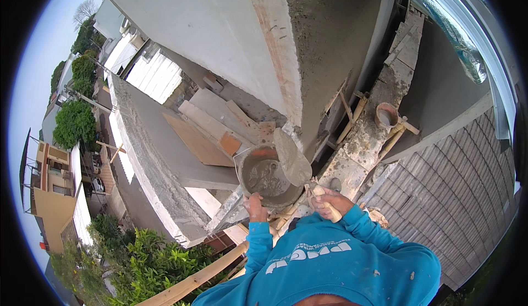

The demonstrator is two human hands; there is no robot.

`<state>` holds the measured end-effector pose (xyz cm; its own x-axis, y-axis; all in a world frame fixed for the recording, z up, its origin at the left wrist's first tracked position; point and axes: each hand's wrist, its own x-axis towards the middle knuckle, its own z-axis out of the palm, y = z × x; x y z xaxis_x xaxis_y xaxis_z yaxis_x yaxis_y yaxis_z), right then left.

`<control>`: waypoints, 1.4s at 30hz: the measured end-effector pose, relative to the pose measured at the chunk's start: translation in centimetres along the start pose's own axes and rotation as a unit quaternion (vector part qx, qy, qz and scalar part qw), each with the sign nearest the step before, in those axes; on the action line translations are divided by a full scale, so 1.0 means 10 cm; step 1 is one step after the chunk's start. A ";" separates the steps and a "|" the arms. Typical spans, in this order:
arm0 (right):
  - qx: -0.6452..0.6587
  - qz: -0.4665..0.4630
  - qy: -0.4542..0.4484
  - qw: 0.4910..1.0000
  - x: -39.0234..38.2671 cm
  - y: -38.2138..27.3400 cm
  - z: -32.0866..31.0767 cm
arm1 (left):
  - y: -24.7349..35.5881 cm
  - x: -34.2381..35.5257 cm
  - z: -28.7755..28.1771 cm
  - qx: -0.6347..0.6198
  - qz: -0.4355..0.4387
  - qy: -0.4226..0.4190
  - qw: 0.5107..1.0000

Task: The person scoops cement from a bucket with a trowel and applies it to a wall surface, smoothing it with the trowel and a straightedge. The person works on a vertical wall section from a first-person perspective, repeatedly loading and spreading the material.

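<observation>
My left hand [255, 206] grips the near left rim of a bucket [252, 162] of wet grey mortar. My right hand [331, 200] is closed on the pale wooden handle of a trowel [291, 157], whose mortar-coated blade is raised over the bucket's right side, hiding part of it. The bucket is beside the corner of a white and grey plastered wall [258, 42], above bamboo poles.
A mortar-splattered plank walkway [374, 130] with a second bucket [386, 113] runs to the upper right. Tiled roofing [440, 179] lies right. A concrete ledge [137, 146], loose boards [217, 119], a wooden pole [198, 276], trees and a street far below are at left.
</observation>
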<state>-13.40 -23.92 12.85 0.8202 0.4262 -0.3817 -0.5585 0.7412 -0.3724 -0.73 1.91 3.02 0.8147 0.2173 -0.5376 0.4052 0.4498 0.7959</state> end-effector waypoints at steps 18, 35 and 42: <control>-0.237 -0.557 0.577 0.549 1.83 -2.06 0.87 | 0.43 -0.53 -1.37 0.153 0.027 0.286 0.945; -0.080 -0.491 0.318 0.807 2.05 -2.49 1.23 | 0.06 -0.85 -2.15 0.333 -0.073 0.338 0.877; 0.084 -0.501 -0.042 0.860 1.37 -2.17 2.06 | 0.02 -0.59 -2.21 0.212 -0.085 0.306 0.924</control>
<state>12.52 -23.46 33.07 0.8894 -0.4394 0.1258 0.4543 0.8199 -0.3484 -14.62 19.85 0.21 0.3896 0.6824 -0.6185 0.7382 0.1702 0.6528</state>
